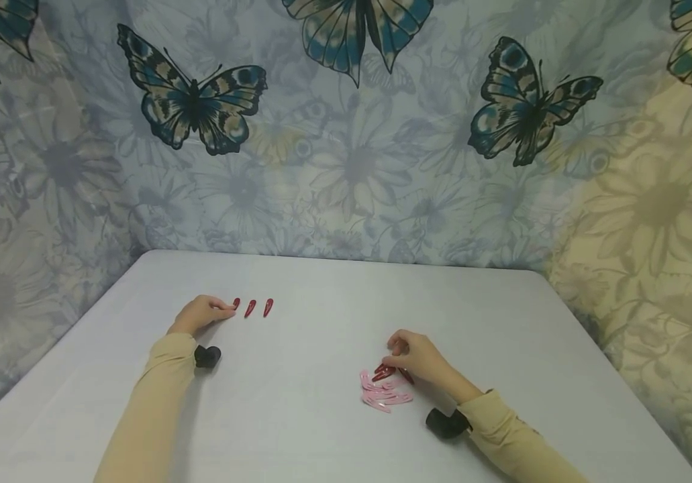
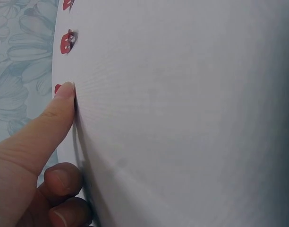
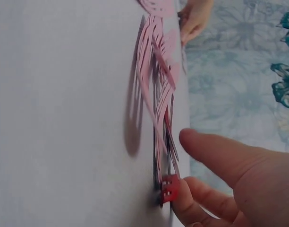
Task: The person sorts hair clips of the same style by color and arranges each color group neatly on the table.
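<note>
Hair clips (image 1: 250, 308), three of them red, lie in a spaced row at the far left of a white table (image 1: 297, 389). Left hand (image 1: 199, 314) at the leftmost clip (image 1: 236, 303), a straight digit touching it; whether another finger pinches from behind, I cannot tell. Nearer and to the right, pink clips (image 1: 384, 396) lie loosely piled, with a few red clips (image 1: 384, 373) along their far side. Right hand (image 1: 421, 355) over those reds, thumb and finger parted by a gap, one fingertip at a red clip (image 3: 170, 189), no grip visible. Step in hand, by my reading: sorting by colour, left hand adjusting the end of the row while the right chooses another red. Next move probably calls for narrowing thumb and finger on a single red, lifting it clear without dragging pinks along, and carrying it to the row. Brands, labels: none readable on clips, table or black wrist cameras (image 1: 207, 356); butterfly wall covering (image 1: 358, 201) shows pictures, no lettering I can make out.
</note>
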### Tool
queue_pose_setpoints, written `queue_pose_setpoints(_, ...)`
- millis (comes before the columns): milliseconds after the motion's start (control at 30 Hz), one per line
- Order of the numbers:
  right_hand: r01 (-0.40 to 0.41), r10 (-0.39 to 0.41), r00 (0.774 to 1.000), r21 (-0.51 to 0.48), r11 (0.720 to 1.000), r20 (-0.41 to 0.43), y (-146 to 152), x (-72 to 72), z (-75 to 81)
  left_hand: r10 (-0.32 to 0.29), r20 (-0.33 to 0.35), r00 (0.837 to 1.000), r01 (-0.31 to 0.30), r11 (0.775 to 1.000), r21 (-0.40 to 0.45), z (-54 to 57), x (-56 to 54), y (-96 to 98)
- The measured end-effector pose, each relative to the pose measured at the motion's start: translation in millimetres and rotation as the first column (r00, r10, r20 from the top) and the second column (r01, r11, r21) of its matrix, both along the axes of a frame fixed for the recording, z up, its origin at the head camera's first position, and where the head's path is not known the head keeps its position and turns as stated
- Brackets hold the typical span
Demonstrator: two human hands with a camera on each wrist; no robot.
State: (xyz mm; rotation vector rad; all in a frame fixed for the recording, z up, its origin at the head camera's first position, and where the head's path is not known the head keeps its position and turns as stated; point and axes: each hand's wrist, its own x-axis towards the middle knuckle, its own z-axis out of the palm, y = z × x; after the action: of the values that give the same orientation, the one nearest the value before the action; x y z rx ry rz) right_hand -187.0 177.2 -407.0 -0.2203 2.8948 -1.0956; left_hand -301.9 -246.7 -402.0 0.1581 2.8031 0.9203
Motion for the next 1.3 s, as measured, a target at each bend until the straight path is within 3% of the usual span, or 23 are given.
queue_pose_setpoints(367, -0.015, 0.015, 1.000, -0.057, 0.998, 0.003, 0, 0.7, -0.7, -0.008, -0.002, 1.000, 0.008, 1.000, -0.005, 3.3, 1.5, 3.2)
queue_pose_setpoints(600, -0.122, 0.127, 0.991, -0.103, 0.987, 0.048, 2, -2.3, 4.5, 0.003, 0.004, 1.000, -0.002, 1.000, -0.024, 5.5, 2.0, 4.3)
queue_pose_setpoints(867, -0.241, 0.245, 0.966, -0.060, 0.969, 0.084, 4, -5.9, 7.1, -0.002, 0.014, 1.000, 0.002, 1.000, -0.021, 3.7, 1.3, 3.2)
queue_pose_setpoints(1067, -0.254, 0.261, 0.963, -0.103, 0.962, 0.062, 6, -11.6, 6.8, -0.012, 0.009, 1.000, 0.012, 1.000, -0.014, 2.6, 0.5, 2.3)
queue_pose_setpoints(1300, -0.195, 0.209, 0.976, -0.193, 0.962, 0.056, 3, -18.8, 8.6, -0.015, -0.006, 1.000, 0.015, 1.000, -0.009, 2.1, 0.2, 2.2)
